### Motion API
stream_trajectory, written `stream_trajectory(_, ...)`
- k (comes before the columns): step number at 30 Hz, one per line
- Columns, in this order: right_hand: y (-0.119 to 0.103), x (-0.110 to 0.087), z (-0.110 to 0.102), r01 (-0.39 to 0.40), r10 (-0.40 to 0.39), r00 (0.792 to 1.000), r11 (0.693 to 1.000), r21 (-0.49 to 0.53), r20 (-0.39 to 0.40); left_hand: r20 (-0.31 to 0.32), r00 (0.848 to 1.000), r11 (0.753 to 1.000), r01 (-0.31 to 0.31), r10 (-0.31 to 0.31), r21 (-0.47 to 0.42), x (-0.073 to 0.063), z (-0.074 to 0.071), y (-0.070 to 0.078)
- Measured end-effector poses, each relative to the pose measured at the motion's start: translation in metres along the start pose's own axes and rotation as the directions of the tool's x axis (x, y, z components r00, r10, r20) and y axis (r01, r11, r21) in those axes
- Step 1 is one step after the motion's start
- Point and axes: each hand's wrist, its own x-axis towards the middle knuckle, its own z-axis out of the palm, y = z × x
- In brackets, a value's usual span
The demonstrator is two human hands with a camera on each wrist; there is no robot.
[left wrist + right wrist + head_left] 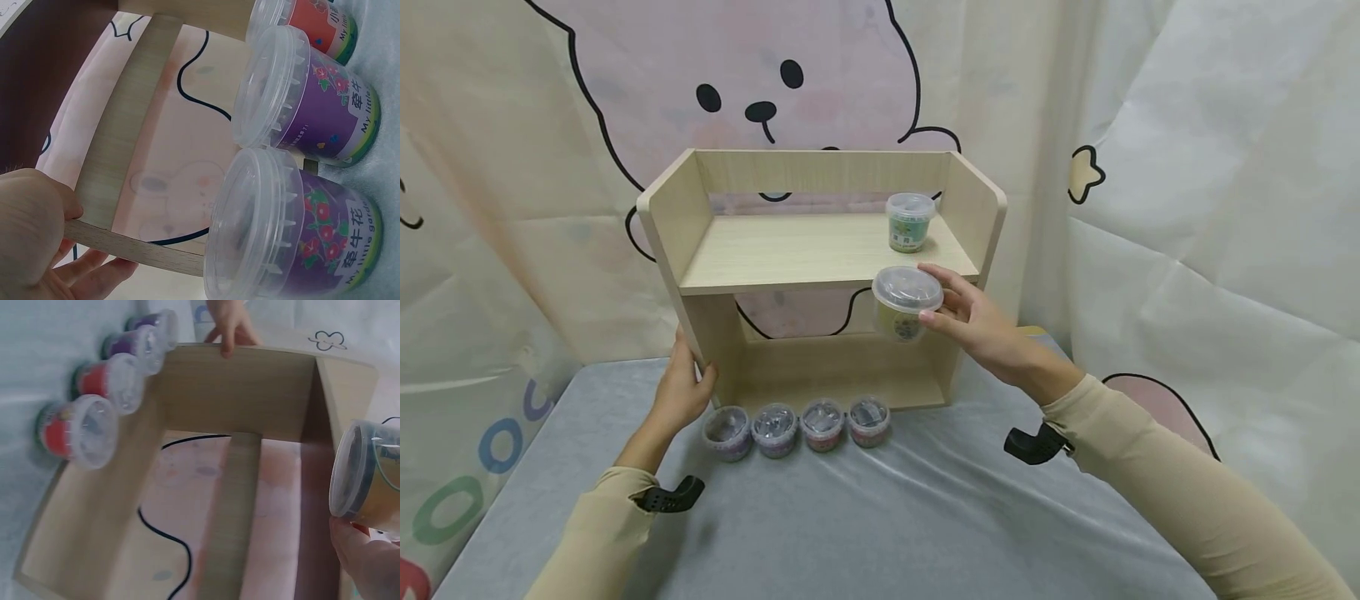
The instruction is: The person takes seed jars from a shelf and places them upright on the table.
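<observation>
Cartoon-bear curtain behind, grey desk (865, 517) below. Right hand (973, 317) fingers clamped on clear-lidded round plastic tub (906, 302), upright, mid-frame at front edge of wooden shelf (820, 250), second tub (910, 221) just behind. Left hand (681, 392) grips shelf's left panel. Four tubs (797, 427) in row, lower centre.

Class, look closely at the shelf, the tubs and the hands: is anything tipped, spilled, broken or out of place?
Nothing stands out. The wooden shelf stands level, one tub sits upright on top, four lidded tubs stand in a neat row, and the right hand holds a closed tub upright.
</observation>
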Motion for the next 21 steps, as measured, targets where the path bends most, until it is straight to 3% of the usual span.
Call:
stream_trajectory(8, 0.035, -0.009, -0.003, -0.025, 0.024, 0.999, 0.999, 0.027, 0.031, -0.002, 1.000, 1.000, -0.012, 0.012, -0.013, 0.001, 0.001, -0.001)
stream_trajectory(21, 0.102, -0.020, -0.004, -0.088, 0.088, 0.996, 0.996, 0.024, 0.002, -0.013, 0.999, 0.999, -0.030, 0.029, -0.027, 0.003, 0.002, -0.004)
